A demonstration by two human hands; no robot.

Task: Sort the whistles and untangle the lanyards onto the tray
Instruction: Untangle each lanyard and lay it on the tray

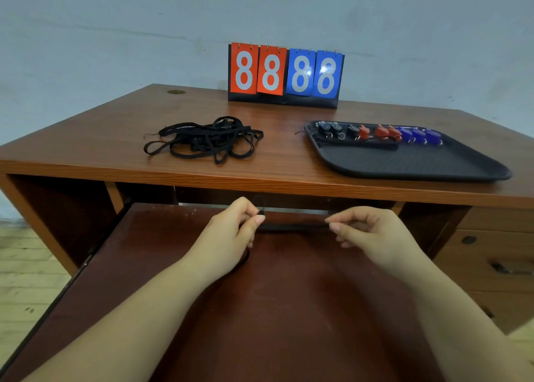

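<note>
A black lanyard (291, 226) is stretched flat between my hands above the pulled-out shelf. My left hand (231, 231) pinches its clip end, and my right hand (372, 234) pinches the other end. A tangled heap of black lanyards (205, 143) lies on the desk top at the left. The black tray (419, 164) sits at the right of the desk. Along its far side stands a row of whistles: black whistles (335, 130), red whistles (381, 132) and blue whistles (419, 135). One straightened lanyard (361, 144) lies on the tray in front of the row.
A flip scoreboard (286, 75) showing 8888 stands at the back of the desk against the wall. The brown pull-out shelf (289, 295) extends under my forearms. Drawers (497, 260) are at the right, below the desk top.
</note>
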